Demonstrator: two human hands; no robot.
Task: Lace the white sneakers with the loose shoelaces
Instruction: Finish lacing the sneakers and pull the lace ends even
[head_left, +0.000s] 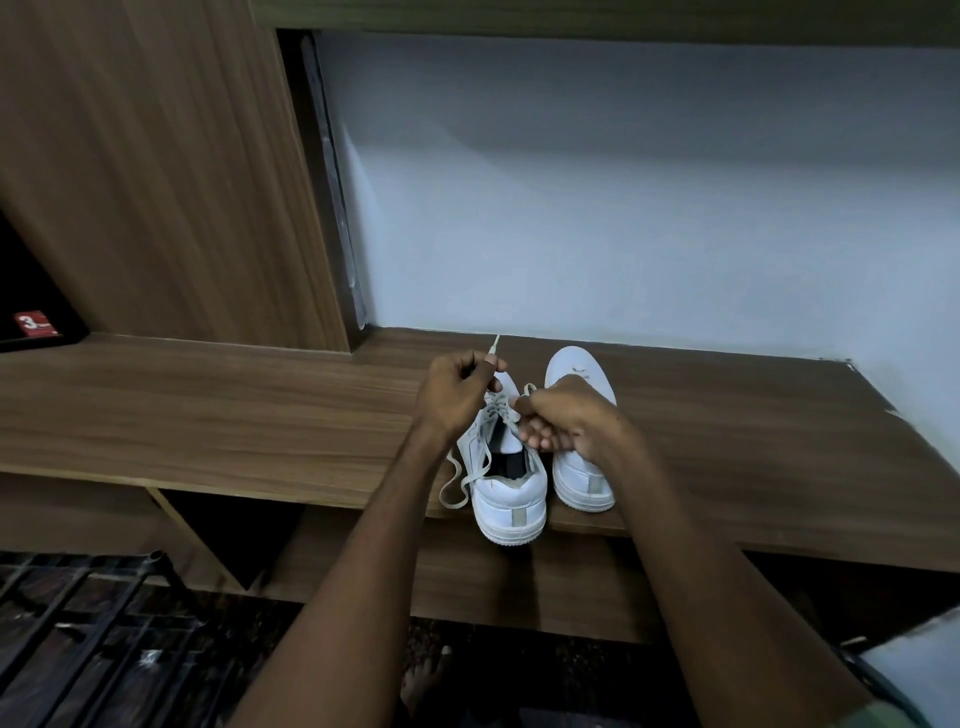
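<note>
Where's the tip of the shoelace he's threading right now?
In the head view, the lace tip sticks up from the left hand, above the left sneaker, near the back of the wooden shelf.

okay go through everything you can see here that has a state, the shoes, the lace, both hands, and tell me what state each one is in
Left sneaker: upright on the wooden shelf, heel over the front edge, partly laced.
Right sneaker: upright beside it; lacing hidden by the hand.
Shoelace: threaded through front eyelets, one end trailing loose.
Left hand: pinches the lace tip, raised.
Right hand: fingers curled, holds the lace at the eyelets.
</note>
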